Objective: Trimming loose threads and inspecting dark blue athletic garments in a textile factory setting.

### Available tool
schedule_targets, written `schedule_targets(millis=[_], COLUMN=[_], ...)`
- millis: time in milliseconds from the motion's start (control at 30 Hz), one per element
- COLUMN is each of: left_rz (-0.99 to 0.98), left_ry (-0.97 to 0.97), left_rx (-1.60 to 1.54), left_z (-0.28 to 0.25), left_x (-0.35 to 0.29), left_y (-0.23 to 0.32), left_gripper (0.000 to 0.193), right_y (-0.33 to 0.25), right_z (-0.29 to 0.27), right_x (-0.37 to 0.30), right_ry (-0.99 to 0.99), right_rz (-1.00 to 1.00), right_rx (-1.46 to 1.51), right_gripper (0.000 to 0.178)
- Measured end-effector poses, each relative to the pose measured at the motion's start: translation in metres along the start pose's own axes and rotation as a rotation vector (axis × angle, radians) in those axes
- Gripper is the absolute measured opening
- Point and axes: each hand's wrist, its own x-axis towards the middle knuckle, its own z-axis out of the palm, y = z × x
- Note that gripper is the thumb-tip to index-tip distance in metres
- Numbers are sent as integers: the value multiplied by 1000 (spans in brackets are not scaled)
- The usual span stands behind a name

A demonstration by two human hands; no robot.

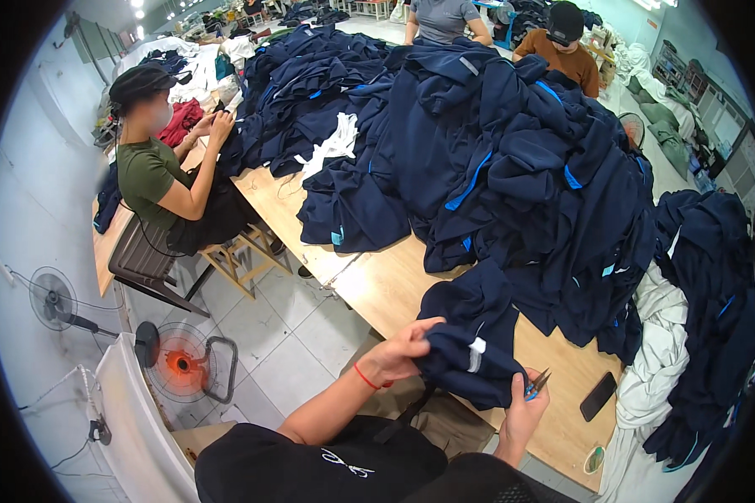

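Note:
A dark navy garment (453, 362) with a small white label (476, 355) is stretched between my two hands at the table's near edge. My left hand (401, 350), a red cord round its wrist, pinches the garment's left side. On the other side, my right hand (524, 415) grips the garment's edge and also keeps a pair of small thread snips (537, 385) with blue handles, blades pointing up and away. Part of the garment trails back over the table toward the large heap of navy garments (520, 168).
A black phone (597, 396) and a small round item (594, 459) lie at the table's right. White cloth (656, 360) hangs beside them. A standing fan (180, 360) is on the floor at left. A seated person (164, 168) works there; two more people are behind the heap.

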Motion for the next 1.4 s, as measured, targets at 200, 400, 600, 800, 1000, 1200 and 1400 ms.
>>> schedule_targets(millis=[200, 400, 600, 800, 1000, 1200, 1400], left_rz=[-260, -50, 286, 10, -177, -59, -23], left_ry=[-129, -157, 412, 540, 323, 425, 383], left_rx=[552, 1596, 1279, 379, -175, -132, -64], left_z=[8, -10, -37, -31, -25, -29, -43], left_x=[27, 15, 16, 4, -2, 12, 16], left_y=[-31, -40, -16, 27, 8, 1, 15], left_gripper=[16, 23, 27, 9, 22, 26, 24], right_y=[-10, -14, -9, 0, 7, -7, -6], right_z=[-5, -26, -26, -10, -30, -46, -46], right_x=[-9, -1, -1, 4, 6, 4, 7], right_ry=[-25, -51, -86, -62, 5, 38, 49], right_rz=[172, 221, 261, 372, 549, 512, 402], right_rx=[296, 729, 849, 595, 869, 821, 654], right_gripper=[19, 22, 23, 27, 37, 37, 13])
